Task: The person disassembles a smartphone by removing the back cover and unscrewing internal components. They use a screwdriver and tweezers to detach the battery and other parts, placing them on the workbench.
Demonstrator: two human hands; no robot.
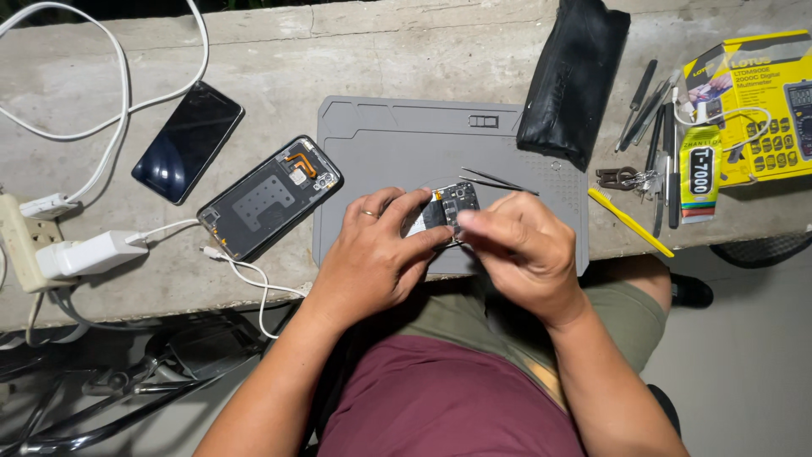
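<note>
An opened phone body [450, 206] with bare circuit parts lies on a grey work mat [406, 140]. My left hand [372, 254] grips its left side, a ring on one finger. My right hand [516, 245] has its fingertips pinched at the phone's right edge; whether it holds a small part I cannot tell. Thin black tweezers [499, 180] lie on the mat just behind my right hand.
A detached phone back cover [269, 197] and a dark-screened phone [188, 142] lie left of the mat. White chargers and cables [85, 252] sit at far left. Right: a black pouch [572, 76], several hand tools [655, 135], a yellow pry tool [630, 222], a yellow box [761, 101].
</note>
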